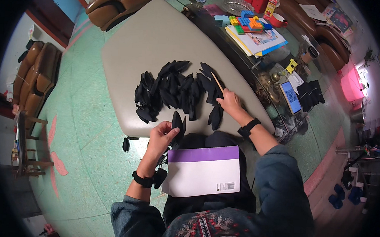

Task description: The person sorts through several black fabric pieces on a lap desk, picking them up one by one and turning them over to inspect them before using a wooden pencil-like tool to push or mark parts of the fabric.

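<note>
My left hand (162, 137) pinches a black, pointed fabric piece (177, 121) between thumb and fingers, just past the near edge of the padded beige bench (143, 30). In my right hand (231, 103) is a thin, light wooden stick (217, 81), its tip pointing away to the left. That hand hovers at or rests on the bench beside a loose row of similar black pieces (215, 116); contact cannot be told. A larger heap of black fabric pieces (169, 89) lies on the bench between and beyond my hands. A white booklet with a purple band (203, 174) lies across my lap.
Right of the bench, a glass-topped table (259, 66) bears toy building bricks (249, 22) on papers, a phone (290, 97), a cup (309, 54) and a folded black cloth (311, 94). A few black pieces (126, 144) lie on the green floor. Brown leather sofas (40, 77) stand around.
</note>
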### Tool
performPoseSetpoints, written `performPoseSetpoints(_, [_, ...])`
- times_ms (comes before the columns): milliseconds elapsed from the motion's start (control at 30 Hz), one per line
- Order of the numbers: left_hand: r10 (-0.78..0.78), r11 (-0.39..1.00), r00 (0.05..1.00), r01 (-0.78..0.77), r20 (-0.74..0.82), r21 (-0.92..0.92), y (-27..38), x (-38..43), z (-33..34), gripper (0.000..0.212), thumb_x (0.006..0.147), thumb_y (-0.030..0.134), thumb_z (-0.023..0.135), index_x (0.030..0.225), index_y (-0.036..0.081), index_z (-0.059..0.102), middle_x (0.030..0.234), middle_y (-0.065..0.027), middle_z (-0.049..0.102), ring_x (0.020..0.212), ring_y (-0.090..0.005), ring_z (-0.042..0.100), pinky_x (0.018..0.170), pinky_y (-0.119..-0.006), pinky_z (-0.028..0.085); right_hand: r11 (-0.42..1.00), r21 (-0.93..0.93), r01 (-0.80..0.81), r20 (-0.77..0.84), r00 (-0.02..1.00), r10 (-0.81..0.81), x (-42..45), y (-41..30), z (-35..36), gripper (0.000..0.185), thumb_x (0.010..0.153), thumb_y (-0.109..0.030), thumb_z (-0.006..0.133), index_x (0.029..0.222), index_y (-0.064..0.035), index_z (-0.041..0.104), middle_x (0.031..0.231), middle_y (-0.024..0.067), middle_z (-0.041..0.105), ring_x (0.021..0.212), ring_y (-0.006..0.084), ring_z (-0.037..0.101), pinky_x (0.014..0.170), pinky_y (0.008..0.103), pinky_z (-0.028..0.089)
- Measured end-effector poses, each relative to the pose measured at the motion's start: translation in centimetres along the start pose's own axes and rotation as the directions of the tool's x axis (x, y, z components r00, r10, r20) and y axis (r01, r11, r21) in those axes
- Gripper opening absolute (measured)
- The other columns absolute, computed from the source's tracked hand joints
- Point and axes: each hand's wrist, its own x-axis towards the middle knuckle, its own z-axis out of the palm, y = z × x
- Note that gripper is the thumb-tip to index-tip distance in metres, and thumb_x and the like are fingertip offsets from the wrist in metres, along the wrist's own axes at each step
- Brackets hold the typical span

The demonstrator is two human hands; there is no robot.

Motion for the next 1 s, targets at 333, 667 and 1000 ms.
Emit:
performPoseSetpoints(333, [-0.064, 0.994, 0.998, 0.064, 0.014, -0.088, 0.7, -0.1, 0.5, 0.01, 0.085, 0.01, 0.064, 0.081, 0.007, 0.056, 0.069, 0.0042, 0.055, 0.059, -0.0038, 0.048, 0.055, -0.019, 0.039, 0.498, 0.724, -0.477, 0.421, 0.878, 0.229, 1.0, 2.8, 0.0, 0.027, 0.084, -0.025, 0.063, 0.075, -0.0025, 0.05, 0.063, 0.0057, 0.055, 0.042, 0.0133, 0.043, 0.038, 0.0283, 0.034])
performPoseSetpoints(667, [0.009, 0.984, 0.999, 0.001, 0.053, -0.177, 3.4, -1.7, 3.0, 0.009, 0.085, 0.009, 0.063, 0.093, 0.005, 0.06, 0.073, 0.0061, 0.055, 0.064, -0.0022, 0.046, 0.057, -0.018, 0.036, 0.141, 0.611, -0.779, 0.771, 0.626, 0.119, -4.6, 3.9, -5.6, 0.013, 0.084, -0.006, 0.051, 0.084, 0.0049, 0.045, 0.073, 0.0211, 0.059, 0.036, 0.0066, 0.031, 0.032, 0.0237, 0.026])
performPoseSetpoints(1000, [0.126, 0.95, 0.956, -0.04, 0.265, -0.308, 5.7, -5.6, 5.8, 0.008, 0.087, 0.005, 0.06, 0.095, 0.003, 0.058, 0.078, 0.0041, 0.056, 0.069, -0.0037, 0.05, 0.062, -0.02, 0.043, 0.584, 0.801, -0.136, 0.301, 0.933, -0.196, -13.0, -7.1, -12.7, 0.028, 0.09, -0.025, 0.06, 0.098, 0.0021, 0.062, 0.077, 0.0004, 0.061, 0.074, 0.0057, 0.055, 0.067, 0.0206, 0.044])
